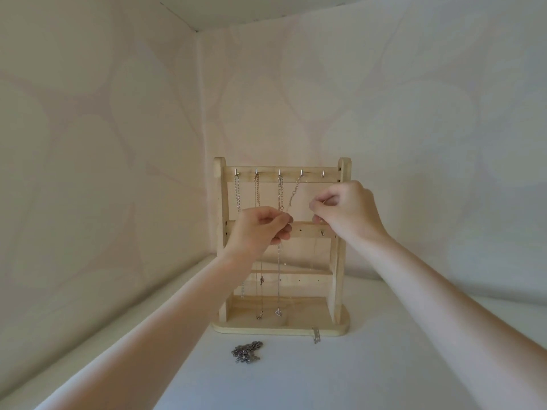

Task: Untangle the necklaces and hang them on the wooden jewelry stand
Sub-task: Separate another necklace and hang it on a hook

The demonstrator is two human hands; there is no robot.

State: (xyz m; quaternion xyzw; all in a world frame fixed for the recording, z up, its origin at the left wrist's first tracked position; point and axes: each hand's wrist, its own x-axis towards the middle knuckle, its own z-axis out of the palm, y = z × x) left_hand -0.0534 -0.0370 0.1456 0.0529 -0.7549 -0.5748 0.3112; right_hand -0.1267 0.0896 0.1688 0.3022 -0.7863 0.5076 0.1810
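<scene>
The wooden jewelry stand (337,273) stands upright on a white surface in the corner. Three chains hang from hooks on its top bar: a silver one (237,193), a copper one (257,190) and a silver one with a heart pendant (278,312). A thin necklace (294,194) runs down from the fourth hook. My left hand (260,229) pinches this thin chain in front of the middle bar. My right hand (349,213) pinches its other end a little higher, to the right. A bar pendant (316,335) dangles at the base's front edge. A tangled dark chain pile (246,352) lies before the stand.
Pale patterned walls meet in a corner right behind the stand. The fifth hook (323,173) on the top bar is bare. A single hook (321,232) sits on the middle bar at the right.
</scene>
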